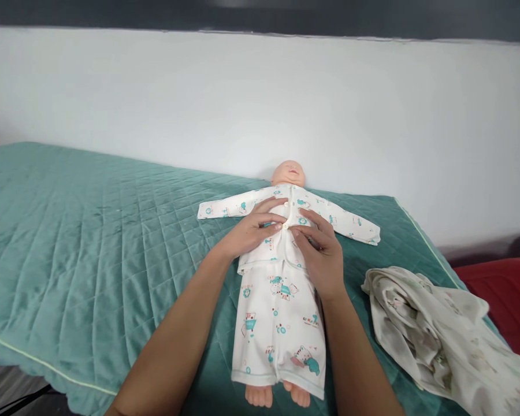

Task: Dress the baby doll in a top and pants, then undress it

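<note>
A baby doll (289,172) lies on its back on a teal quilted bed (91,231), head toward the white wall, bare feet toward me. It wears a white printed top (303,209) with sleeves spread out and matching trousers (277,323). My left hand (252,229) and my right hand (321,254) meet over the doll's chest. Their fingertips pinch the two front edges of the top at a small button (285,227) on the centre placket.
A crumpled off-white cloth (437,329) lies on the bed to the right of the doll. A red object (502,300) stands beyond the bed's right edge. The bed stretches far to the left.
</note>
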### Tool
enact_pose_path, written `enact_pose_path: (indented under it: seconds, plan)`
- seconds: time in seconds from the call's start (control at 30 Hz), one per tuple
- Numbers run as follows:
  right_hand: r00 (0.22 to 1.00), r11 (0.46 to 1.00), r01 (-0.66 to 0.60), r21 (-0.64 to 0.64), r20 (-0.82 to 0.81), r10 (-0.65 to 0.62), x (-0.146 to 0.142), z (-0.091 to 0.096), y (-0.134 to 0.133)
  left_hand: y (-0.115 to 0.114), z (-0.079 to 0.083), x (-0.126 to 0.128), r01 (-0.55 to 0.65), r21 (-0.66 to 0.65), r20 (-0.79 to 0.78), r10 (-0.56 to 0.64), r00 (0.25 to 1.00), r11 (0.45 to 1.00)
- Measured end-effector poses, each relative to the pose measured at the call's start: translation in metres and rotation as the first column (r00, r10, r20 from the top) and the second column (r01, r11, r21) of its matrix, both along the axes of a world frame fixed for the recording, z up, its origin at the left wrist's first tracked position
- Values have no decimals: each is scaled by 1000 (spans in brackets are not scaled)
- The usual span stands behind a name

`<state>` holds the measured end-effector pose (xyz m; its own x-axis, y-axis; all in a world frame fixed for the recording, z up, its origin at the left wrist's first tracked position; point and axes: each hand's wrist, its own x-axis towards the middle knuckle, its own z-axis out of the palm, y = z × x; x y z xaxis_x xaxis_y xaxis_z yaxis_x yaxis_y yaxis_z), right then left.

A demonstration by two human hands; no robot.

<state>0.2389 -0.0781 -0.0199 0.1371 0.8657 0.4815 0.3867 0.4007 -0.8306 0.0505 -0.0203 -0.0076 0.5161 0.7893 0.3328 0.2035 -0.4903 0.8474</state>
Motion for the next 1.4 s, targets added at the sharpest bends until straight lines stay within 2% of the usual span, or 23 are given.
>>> enact_pose_path:
  seconds: [0.17,0.6,0.9,1.4]
  plan:
    - [1000,1000,0,-31,-27,-1,-1,1,-1,-1,1,1,8,-2,16,-8,1000,1000]
    - [999,1000,29,1,-37,-29,0,-2,1,2,-4,2,14,0,51,-14,999,1000]
    - [999,998,53,46,-9,-53,-1,-4,1,1,-4,3,19,14,79,-20,997,1000]
    - [999,999,35,29,20,-35,0,-3,0,1,-4,5,-8,11,93,7,996,1000]
